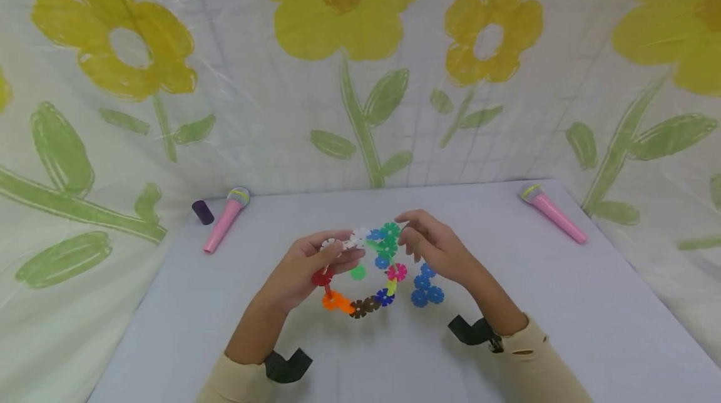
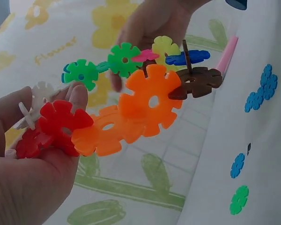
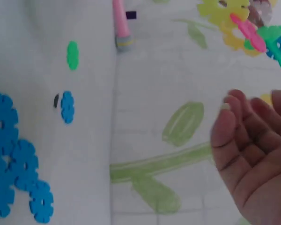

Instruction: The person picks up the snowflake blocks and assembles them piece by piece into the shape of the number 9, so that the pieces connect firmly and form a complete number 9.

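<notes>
A ring-like chain of joined, notched flower-shaped plastic discs hangs above the table, with orange discs [image 2: 150,101], brown, dark blue, yellow, pink, green and white ones. My left hand [image 1: 301,265] pinches it at the red discs [image 2: 65,123] and white discs, fingers and thumb around them. Beside the green discs [image 1: 387,246] at the chain's right side is my right hand [image 1: 436,246]. Its fingers [image 3: 225,129] are loosely bent, and the right wrist view shows nothing between them and a gap to the chain.
A cluster of joined blue discs [image 1: 426,287] lies on the white table [image 1: 186,328], right of the chain. A loose green disc [image 3: 72,55] and a blue disc [image 3: 67,107] lie nearby. Pink toy microphones [image 1: 225,221] lie at both back sides, one beside a dark cylinder [image 1: 203,212].
</notes>
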Demonstrator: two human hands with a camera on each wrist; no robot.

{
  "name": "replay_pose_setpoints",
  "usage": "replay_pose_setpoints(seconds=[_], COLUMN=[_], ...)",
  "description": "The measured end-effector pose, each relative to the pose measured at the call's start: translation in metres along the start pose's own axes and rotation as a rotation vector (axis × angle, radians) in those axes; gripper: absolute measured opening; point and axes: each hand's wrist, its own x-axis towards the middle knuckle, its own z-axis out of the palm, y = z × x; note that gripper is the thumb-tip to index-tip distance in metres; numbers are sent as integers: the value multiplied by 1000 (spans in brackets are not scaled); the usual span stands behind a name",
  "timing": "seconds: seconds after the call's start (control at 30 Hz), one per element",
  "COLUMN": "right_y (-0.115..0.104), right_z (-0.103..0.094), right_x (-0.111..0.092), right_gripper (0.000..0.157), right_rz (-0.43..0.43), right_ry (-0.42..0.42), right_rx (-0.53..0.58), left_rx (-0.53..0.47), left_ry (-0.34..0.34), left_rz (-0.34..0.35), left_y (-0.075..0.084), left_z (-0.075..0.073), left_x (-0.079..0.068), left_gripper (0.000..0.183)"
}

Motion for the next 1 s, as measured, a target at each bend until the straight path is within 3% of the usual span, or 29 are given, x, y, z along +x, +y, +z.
replay_pose_setpoints(seconds=[0.13, 0.27, 0.37, 0.47, 0.6, 0.8, 0.9, 1.0], right_y=[12, 23, 28, 31, 30, 29, 25, 16], right_z=[-9, -4, 9, 20, 24, 7, -7, -18], right_x=[-3, -10, -14, -16, -17, -13, -10, -7], right_gripper=[15, 12, 23, 31, 33, 23, 14, 7], right_rz=[144, 346, 483, 542, 520, 411, 331, 230], right_ry=[-242, -527, -619, -629, -631, -592, -477, -261], right_rx=[-153, -312, -404, -484, -533, -426, -257, -80], left_rx=[-89, -186, -233, -268, -293, -301, -304, -301], left_ry=[27, 33, 32, 31, 47, 52, 41, 36], left_rz=[17, 1, -13, -19, -33, -41, -41, -49], left_y=[4, 6, 8, 8, 8, 7, 7, 6], left_z=[-5, -5, -3, -2, -1, -2, -3, -3], left_x=[-1, -1, 0, 0, 0, -1, -1, -1], left_gripper=[34, 25, 23, 24, 25, 25, 26, 27])
